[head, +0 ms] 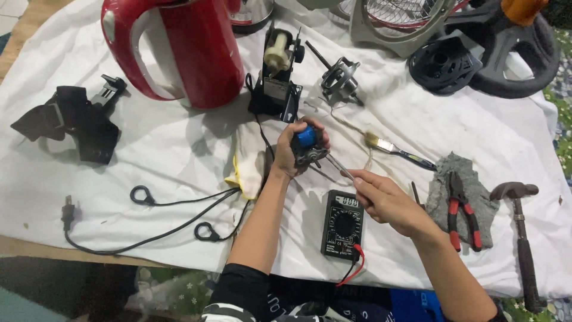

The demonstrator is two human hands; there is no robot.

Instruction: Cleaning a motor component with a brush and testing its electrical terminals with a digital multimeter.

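I see the left hand point(292, 152) closed around a small motor with a blue part point(307, 143), held up over the white-covered bench point(179, 155). The right hand point(387, 203) pinches a thin metal probe point(339, 167), tip touching the motor. A black multimeter point(343, 223) lies just below both hands; pliers point(462, 209) rest to the right.

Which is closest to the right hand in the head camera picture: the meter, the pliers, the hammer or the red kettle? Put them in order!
From the right hand:
1. Meter, just to its left on the cloth.
2. Pliers, to its right on a grey rag.
3. Hammer, farther right, near the cloth's edge.
4. Red kettle, far away at the top left.
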